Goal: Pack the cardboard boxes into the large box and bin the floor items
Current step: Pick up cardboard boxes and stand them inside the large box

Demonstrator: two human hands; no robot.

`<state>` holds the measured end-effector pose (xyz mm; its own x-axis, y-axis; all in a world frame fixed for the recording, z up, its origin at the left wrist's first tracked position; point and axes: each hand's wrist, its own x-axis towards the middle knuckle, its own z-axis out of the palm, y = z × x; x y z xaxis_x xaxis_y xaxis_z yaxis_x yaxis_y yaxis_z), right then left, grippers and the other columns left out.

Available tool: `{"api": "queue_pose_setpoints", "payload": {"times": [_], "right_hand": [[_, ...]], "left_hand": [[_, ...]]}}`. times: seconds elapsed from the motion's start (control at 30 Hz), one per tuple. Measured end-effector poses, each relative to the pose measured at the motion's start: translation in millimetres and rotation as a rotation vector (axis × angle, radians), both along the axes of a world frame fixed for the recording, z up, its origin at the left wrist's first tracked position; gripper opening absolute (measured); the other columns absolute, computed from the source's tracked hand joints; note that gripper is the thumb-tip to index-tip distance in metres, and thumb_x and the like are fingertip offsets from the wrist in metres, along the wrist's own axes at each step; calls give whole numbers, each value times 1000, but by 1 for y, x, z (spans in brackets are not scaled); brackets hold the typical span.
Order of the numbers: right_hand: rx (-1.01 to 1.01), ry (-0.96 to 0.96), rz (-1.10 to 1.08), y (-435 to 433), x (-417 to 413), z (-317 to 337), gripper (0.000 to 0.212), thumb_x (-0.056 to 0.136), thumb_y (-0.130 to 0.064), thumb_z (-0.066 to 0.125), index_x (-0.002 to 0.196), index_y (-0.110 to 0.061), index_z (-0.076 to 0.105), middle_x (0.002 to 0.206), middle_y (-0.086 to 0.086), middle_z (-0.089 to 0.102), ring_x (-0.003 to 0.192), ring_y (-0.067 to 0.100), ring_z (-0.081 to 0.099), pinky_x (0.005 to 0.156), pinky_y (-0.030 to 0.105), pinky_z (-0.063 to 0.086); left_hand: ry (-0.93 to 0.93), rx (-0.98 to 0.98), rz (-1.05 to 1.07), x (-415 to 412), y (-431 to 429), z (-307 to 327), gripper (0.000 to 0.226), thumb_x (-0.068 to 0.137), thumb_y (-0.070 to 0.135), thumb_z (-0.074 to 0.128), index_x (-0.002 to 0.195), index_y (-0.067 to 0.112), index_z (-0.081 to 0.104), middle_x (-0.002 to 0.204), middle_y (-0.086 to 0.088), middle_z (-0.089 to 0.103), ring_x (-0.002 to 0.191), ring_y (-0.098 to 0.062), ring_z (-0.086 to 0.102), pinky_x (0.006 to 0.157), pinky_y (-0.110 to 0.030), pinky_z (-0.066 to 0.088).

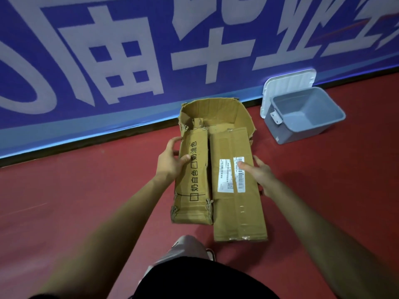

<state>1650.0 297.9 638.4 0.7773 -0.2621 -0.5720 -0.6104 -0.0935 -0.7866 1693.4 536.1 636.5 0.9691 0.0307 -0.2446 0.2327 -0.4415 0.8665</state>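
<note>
Left hand (172, 161) gripped the printed box (194, 180): thumb across the top face, fingers curled round the left edge. Right hand (260, 172) held the labelled box (236, 208) in the same way, with the thumb flat on the label and the fingers wrapped over the right edge.

Both boxes lay side by side, touching along their length. Their far ends were inside the large box (243, 117) and their near ends projected toward the person. The large box stood on the floor (86, 201) at the foot of the banner (129, 61). Whether the near ends rested on the floor could not be determined.

Handling, as judged:
- Both boxes appeared light, since each was managed with one hand.
- They looked stiff along their length but weak at the ends. The printed box was crushed and torn at its near corners.
- The best hold was on the long edges near mid-length, away from the crushed corners.
- The glossy tape on the labelled box could be slippery, so bare cardboard was the better contact.
- The torn rim of the large box could catch or buckle under a hard push.

The bin (302, 134) stood open to the right, well apart from the boxes, with its lid (287, 83) raised against the banner.
</note>
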Motion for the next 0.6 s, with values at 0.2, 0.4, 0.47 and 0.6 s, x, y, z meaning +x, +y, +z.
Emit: {"api": "queue_pose_setpoints", "payload": {"times": [0.2,0.4,0.47,0.6], "right_hand": [[-15,12,33,-57,103,-19,46,85,-24,69,129,-19,55,113,2,66,87,15,61,58,17,43],[-53,45,0,-111,222,-47,49,80,-28,73,125,-21,56,115,3,68,99,21,66,89,40,53],[-74,53,2,-131,259,-60,64,72,-36,78,129,-23,53,118,1,68,103,21,66,94,43,51],[-114,46,48,-167,320,-81,54,74,-34,75,124,-29,56,110,-5,70,98,17,67,93,42,52]], "left_hand": [[62,-38,48,99,-45,-27,56,86,17,67,135,28,42,105,-5,57,90,-19,58,74,-26,46],[134,-60,116,212,-84,-51,58,85,15,68,135,26,42,107,-5,60,97,-22,59,87,-37,51],[154,-53,138,244,-97,-56,58,85,13,68,135,25,42,106,-2,58,97,-20,58,90,-36,50],[199,-63,215,299,-124,-68,59,85,12,67,136,25,41,107,-2,59,98,-21,59,92,-38,51]]}}
